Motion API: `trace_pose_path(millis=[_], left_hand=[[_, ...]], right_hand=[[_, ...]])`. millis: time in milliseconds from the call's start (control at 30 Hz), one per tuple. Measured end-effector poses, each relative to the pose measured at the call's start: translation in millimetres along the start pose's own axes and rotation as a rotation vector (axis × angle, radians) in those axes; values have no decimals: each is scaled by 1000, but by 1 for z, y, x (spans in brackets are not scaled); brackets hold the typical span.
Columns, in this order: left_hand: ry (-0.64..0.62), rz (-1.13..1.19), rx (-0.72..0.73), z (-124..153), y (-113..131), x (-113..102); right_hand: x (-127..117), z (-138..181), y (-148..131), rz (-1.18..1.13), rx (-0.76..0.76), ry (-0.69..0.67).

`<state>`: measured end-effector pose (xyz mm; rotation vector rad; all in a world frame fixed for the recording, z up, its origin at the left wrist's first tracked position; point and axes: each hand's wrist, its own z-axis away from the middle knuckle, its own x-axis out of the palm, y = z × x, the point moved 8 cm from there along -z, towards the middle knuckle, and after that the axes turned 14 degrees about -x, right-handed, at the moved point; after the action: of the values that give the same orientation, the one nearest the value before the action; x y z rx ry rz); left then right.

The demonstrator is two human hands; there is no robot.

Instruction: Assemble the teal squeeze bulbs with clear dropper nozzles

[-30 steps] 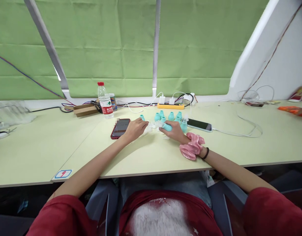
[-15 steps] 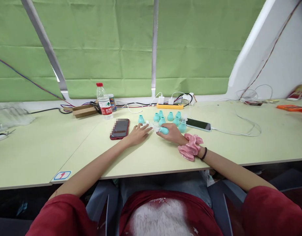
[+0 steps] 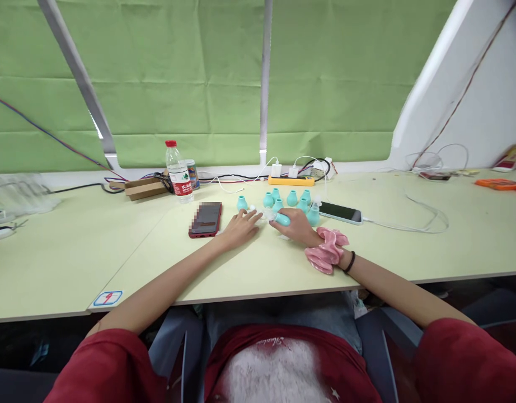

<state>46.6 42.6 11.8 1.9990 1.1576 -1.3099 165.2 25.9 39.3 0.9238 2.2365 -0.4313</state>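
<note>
My right hand (image 3: 299, 226) is wrapped round a teal squeeze bulb (image 3: 282, 219), which lies on its side with its neck to the left. A translucent plastic piece (image 3: 268, 214) sits at that neck. My left hand (image 3: 240, 228) reaches in from the left, its fingertips closed at the far end of the translucent piece; its grip is partly hidden. Just beyond its fingers are small whitish parts (image 3: 252, 208). Several more teal bulbs (image 3: 292, 197) stand upright behind my hands. One bulb (image 3: 313, 216) beside my right hand carries a translucent tip.
A red-cased phone (image 3: 205, 220) lies left of my hands, and another phone (image 3: 340, 212) on a white cable lies to the right. Behind stand a water bottle (image 3: 180, 173), a can (image 3: 192, 174), a cardboard tray (image 3: 146, 189) and a yellow power strip (image 3: 290, 181).
Both hands stay almost in place around the bulb and its translucent piece. A small pale patch now shows on the table just below my right hand. The view has shifted very slightly.
</note>
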Motion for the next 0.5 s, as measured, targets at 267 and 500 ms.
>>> trace_pose_path(millis=[267, 500], left_hand=[[14, 22, 84, 4, 23, -3], [-145, 239, 313, 29, 77, -13]], right_hand=[[0, 0, 2, -13, 7, 22], [-9, 2, 2, -11, 29, 105]])
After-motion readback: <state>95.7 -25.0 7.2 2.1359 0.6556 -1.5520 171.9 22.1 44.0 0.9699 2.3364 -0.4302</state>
